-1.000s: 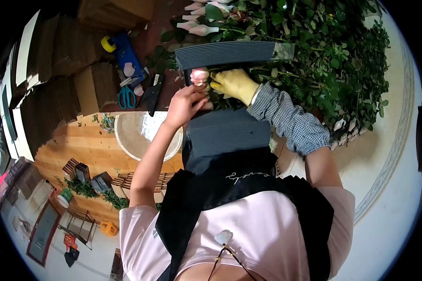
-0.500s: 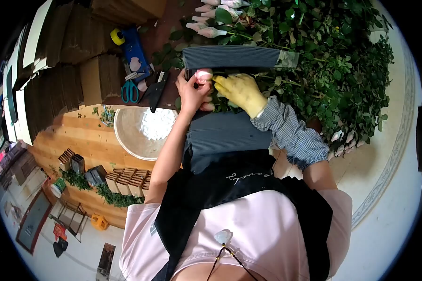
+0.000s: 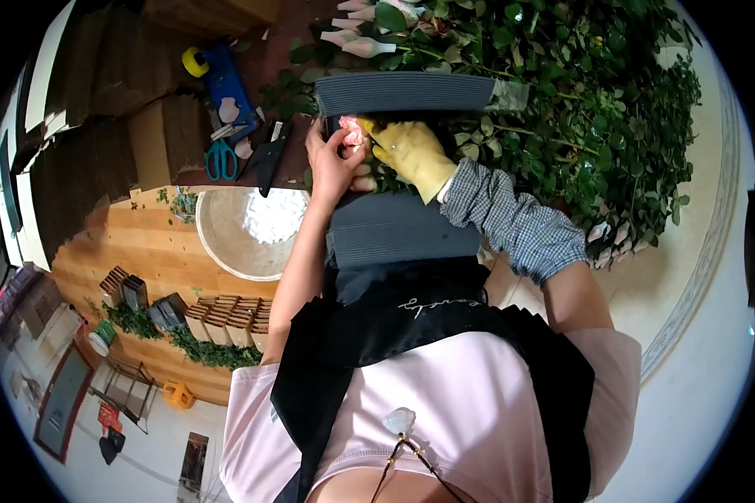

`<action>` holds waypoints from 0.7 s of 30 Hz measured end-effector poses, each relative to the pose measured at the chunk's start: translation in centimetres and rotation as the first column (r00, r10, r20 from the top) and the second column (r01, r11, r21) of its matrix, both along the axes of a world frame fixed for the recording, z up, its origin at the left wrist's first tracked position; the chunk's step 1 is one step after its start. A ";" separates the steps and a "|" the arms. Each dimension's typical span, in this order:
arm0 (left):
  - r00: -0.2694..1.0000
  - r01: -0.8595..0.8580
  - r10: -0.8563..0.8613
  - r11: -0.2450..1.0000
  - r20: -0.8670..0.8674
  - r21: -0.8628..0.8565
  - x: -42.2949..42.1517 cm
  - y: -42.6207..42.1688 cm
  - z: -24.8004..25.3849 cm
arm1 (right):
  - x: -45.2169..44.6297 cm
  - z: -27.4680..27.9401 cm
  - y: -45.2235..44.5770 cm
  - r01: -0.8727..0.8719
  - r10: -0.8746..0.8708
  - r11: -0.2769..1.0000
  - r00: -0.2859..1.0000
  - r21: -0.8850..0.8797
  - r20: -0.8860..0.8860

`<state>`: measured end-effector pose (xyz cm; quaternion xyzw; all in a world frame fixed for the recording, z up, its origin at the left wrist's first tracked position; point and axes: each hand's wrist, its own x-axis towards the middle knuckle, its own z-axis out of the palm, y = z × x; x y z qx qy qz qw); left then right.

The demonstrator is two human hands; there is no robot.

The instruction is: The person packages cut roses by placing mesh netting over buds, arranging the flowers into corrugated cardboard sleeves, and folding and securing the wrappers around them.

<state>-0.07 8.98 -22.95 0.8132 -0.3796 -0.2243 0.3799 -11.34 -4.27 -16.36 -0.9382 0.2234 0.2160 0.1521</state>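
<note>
A pink rose (image 3: pixel 352 131) lies between my hands, at the left end of the dark corrugated sheet. The fingers of my bare left hand (image 3: pixel 333 161) are closed on its bloom. My right hand (image 3: pixel 409 153), in a yellow glove, has its fingertips pressed together just right of the bloom, at the stem side; what they pinch is hidden. The sheet's upper flap (image 3: pixel 403 94) stands above the hands and its ribbed lower part (image 3: pixel 403 228) lies below them. Another pale bloom (image 3: pixel 362 180) rests under my left fingers.
Leafy rose stems (image 3: pixel 579 109) cover the right side, with netted blooms (image 3: pixel 358 42) at the top. At left are teal scissors (image 3: pixel 221 159), a black knife (image 3: pixel 268 159), a blue tape dispenser (image 3: pixel 229 88), cardboard stacks (image 3: pixel 80 155) and a round bin (image 3: pixel 218 247) holding white pieces.
My left hand has moved up and closed around the rose's bloom, whose petals look more ruffled. My gloved right hand has come in closer to the bloom.
</note>
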 end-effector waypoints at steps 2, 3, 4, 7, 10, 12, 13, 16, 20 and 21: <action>0.994 0.057 -0.063 0.995 -0.084 -0.078 1.1 0.8 0.0 | -0.6 -0.7 0.1 -0.011 0.012 1.000 0.999 -0.019 0.045; 0.985 0.017 -0.037 0.993 -0.170 -0.116 1.7 1.2 0.4 | -0.7 -0.4 0.2 -0.010 0.013 0.999 0.996 -0.033 0.088; 0.972 -0.092 0.058 0.986 -0.228 -0.141 2.2 1.8 1.0 | -0.5 -0.3 0.1 -0.025 0.028 0.999 0.995 -0.034 0.092; 0.895 -0.238 0.250 0.968 -0.370 0.078 3.6 2.4 5.2 | 0.4 1.4 0.1 0.031 -0.031 0.999 0.999 -0.006 0.027; 0.593 0.066 -0.010 0.997 -0.805 0.036 2.9 1.3 7.9 | -0.3 0.9 0.3 0.029 -0.029 1.000 0.999 0.007 0.019; 0.566 0.296 -0.128 0.954 -0.814 0.056 1.0 1.3 2.3 | -1.8 -0.6 0.1 -0.010 0.015 1.000 0.957 -0.019 0.290; 0.730 0.383 -0.230 0.917 -0.644 0.107 0.8 1.0 0.5 | -1.9 0.1 -0.4 -0.012 -0.005 0.998 0.955 0.054 0.296; 0.778 0.387 -0.252 0.914 -0.576 0.123 0.6 0.9 2.7 | -1.6 6.3 -1.0 -0.201 -0.048 0.940 0.722 0.275 0.690; 0.624 0.446 -0.268 0.893 -0.735 0.053 0.7 0.9 2.3 | 0.4 13.3 -1.6 -0.099 0.098 0.994 0.655 -0.044 0.749; 0.618 0.412 -0.211 0.908 -0.757 0.084 0.6 0.8 3.5 | 0.5 12.8 -1.8 -0.068 0.039 0.997 0.801 0.026 0.597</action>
